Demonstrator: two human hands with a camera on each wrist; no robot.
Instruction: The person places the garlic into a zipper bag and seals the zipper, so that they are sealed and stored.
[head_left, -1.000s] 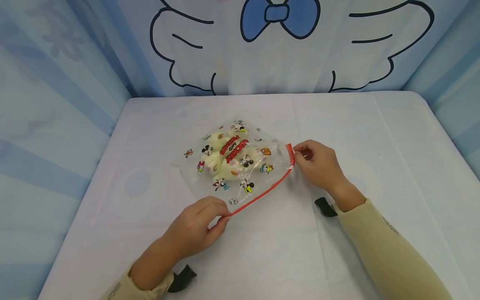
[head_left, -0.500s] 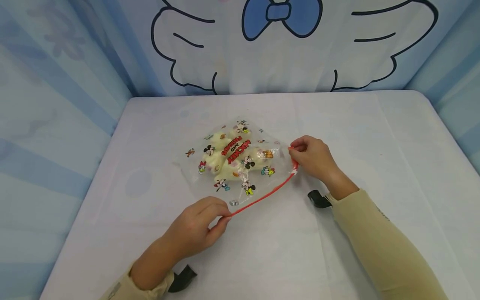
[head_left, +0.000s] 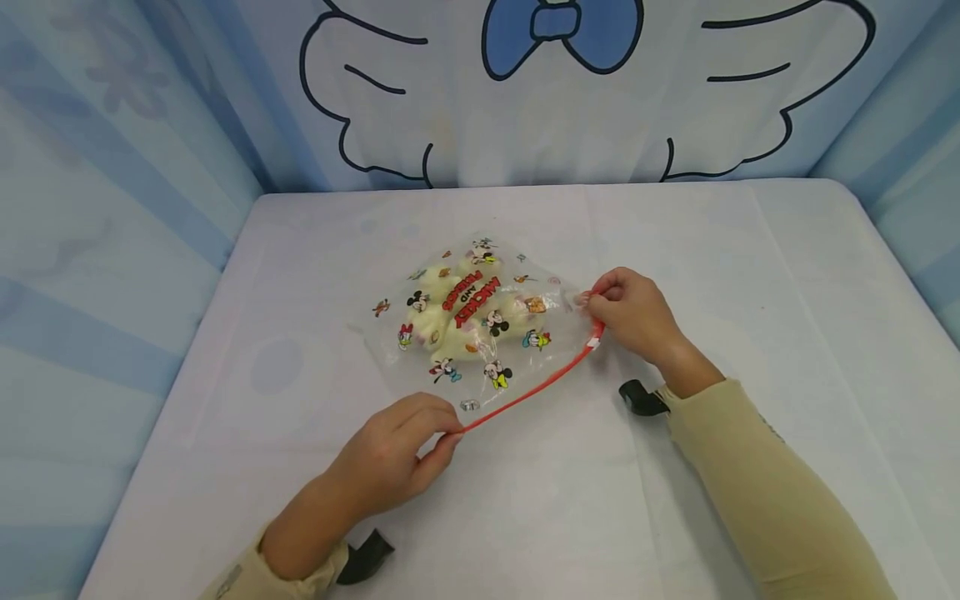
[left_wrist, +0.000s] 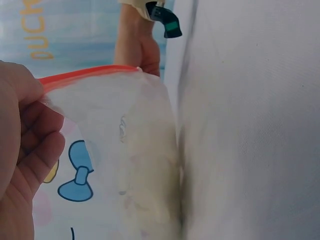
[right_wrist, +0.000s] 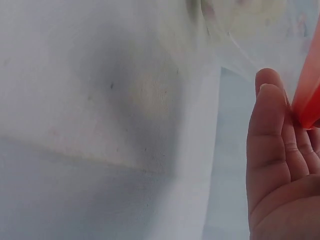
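While your left hand (head_left: 390,462) pinches the near end of the red zip strip (head_left: 536,389) and your right hand (head_left: 630,317) clamps curled fingers on the far end, the printed bag (head_left: 468,321) (pale contents inside) lies mid-desk (head_left: 750,275), unobstructed.

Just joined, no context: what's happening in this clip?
A person is working a clear cartoon-printed zip bag on a white table. The left hand pinches one end of its red zip strip, and the right hand pinches the other end. Pale yellowish items sit inside the bag; whether the strip is sealed can't be told.
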